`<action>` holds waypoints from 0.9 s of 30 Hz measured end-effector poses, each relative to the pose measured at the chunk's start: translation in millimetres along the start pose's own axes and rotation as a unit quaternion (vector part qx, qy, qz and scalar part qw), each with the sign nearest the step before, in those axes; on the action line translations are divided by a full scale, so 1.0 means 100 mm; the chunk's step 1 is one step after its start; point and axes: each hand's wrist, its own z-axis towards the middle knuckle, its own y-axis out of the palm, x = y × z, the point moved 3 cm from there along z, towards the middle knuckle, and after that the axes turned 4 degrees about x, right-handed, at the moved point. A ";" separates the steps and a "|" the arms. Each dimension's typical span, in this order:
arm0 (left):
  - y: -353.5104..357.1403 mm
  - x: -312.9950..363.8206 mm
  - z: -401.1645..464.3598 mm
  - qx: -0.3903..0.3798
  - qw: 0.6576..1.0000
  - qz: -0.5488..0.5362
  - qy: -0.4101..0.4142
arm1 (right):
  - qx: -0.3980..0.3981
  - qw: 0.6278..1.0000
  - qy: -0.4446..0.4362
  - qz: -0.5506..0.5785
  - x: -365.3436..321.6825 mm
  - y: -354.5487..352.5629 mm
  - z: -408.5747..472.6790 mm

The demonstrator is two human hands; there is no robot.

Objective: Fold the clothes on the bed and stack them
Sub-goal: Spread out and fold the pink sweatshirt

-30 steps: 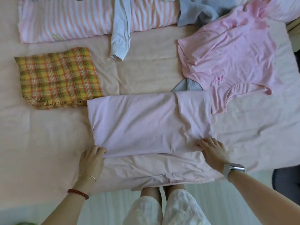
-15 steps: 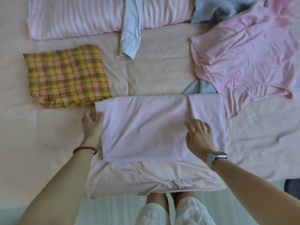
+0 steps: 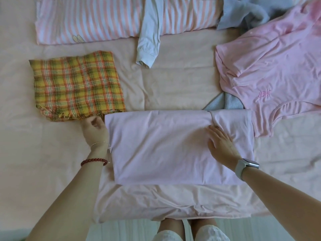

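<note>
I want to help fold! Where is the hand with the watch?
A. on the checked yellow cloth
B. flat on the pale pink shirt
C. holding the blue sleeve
B: the right hand, with the watch on its wrist, lies with fingers spread on the folded pale pink shirt.

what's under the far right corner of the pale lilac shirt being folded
A grey ribbed garment pokes out from under the pale lilac shirt; its remaining part is covered.
</note>
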 end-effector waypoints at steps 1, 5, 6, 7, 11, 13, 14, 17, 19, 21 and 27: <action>0.01 0.04 -0.02 0.009 1.000 0.013 0.022 | 0.038 0.999 0.011 0.027 0.01 -0.08 0.02; 0.25 0.38 -0.44 -0.034 0.968 0.109 0.224 | 0.178 0.979 0.066 0.069 0.18 -0.44 0.12; 0.37 0.46 -0.60 -0.069 0.952 0.123 0.272 | 0.185 0.978 0.080 0.059 0.27 -0.49 0.16; 0.51 0.52 -0.74 -0.107 0.936 0.135 0.307 | 0.187 0.977 0.090 0.047 0.35 -0.55 0.21; 1.04 0.73 -1.11 -0.211 0.888 0.182 0.365 | 0.153 0.977 0.149 0.004 0.72 -0.74 0.44; 1.25 0.85 -1.23 -0.240 0.866 0.192 0.395 | 0.125 0.977 0.170 0.016 0.85 -0.79 0.55; 1.35 0.91 -1.29 -0.254 0.854 0.195 0.410 | 0.108 0.978 0.174 0.027 0.91 -0.80 0.60; 1.60 1.06 -1.43 -0.294 0.821 0.213 0.440 | 0.049 0.983 0.168 0.056 1.00 -0.78 0.72; 1.76 1.10 -1.49 -0.313 0.806 0.226 0.449 | 0.028 0.986 0.155 0.062 1.04 -0.79 0.77; 1.89 1.11 -1.53 -0.323 0.799 0.244 0.445 | 0.031 0.988 0.134 0.072 1.09 -0.79 0.78; 1.95 1.05 -1.43 -0.297 0.836 0.238 0.395 | 0.032 0.976 0.151 0.156 1.39 -0.82 0.69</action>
